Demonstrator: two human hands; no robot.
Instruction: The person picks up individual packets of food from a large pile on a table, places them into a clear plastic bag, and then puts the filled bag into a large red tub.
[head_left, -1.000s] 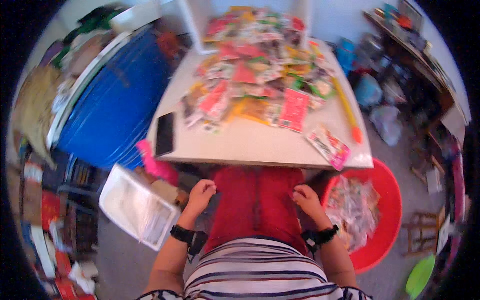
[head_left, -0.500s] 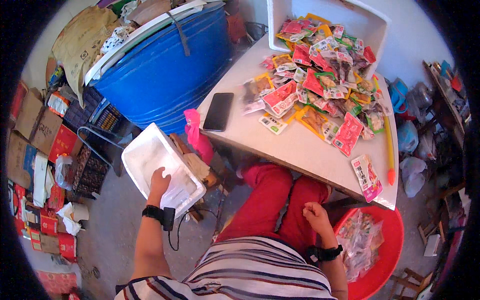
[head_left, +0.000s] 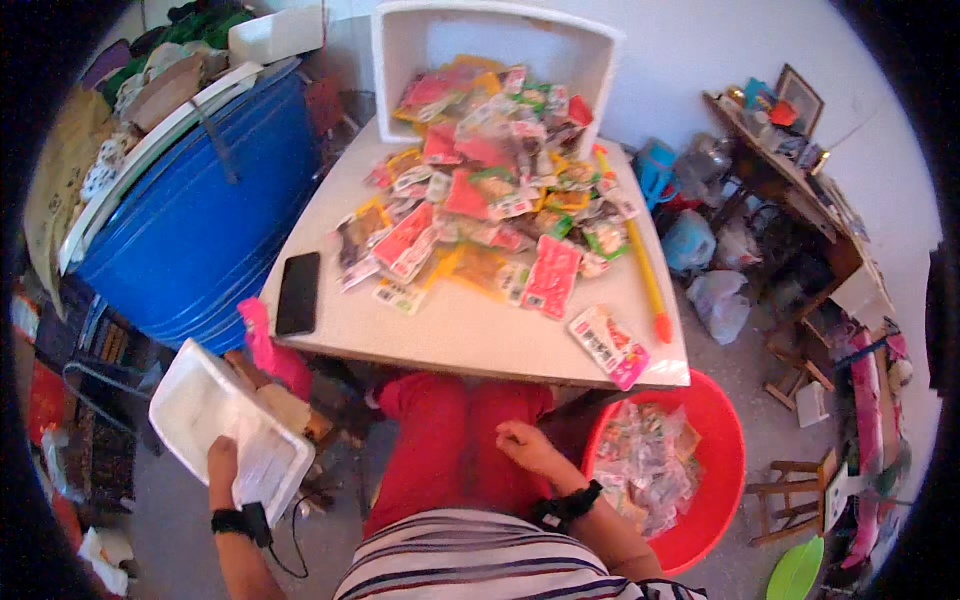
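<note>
Over the white foam box (head_left: 185,395) left of the lap: left hand (head_left: 223,460), fingers loosely bent; no item visible in it, can't tell if it touches the box. Right hand (head_left: 530,449) is above the red trousers (head_left: 415,450), fingers curled, nothing seen in it, finger gap unclear. Flat snack packets (head_left: 466,193) are heaped on the tabletop (head_left: 420,345), reaching back into a tipped foam crate (head_left: 545,45); one pink-and-white packet (head_left: 610,347) lies apart near the front right corner. Red tub (head_left: 725,440), beside the right forearm, holds clear plastic packaging (head_left: 650,465). Phone (head_left: 298,293) at tabletop left, yellow stick (head_left: 648,270) along the right. Handling, judged by look: packets likely light, bendy, slick film; pinch a flat sealed edge or corner, not the bulge. Foam box likely light, stiff, brittle; take by the rim, no hard squeeze.
</note>
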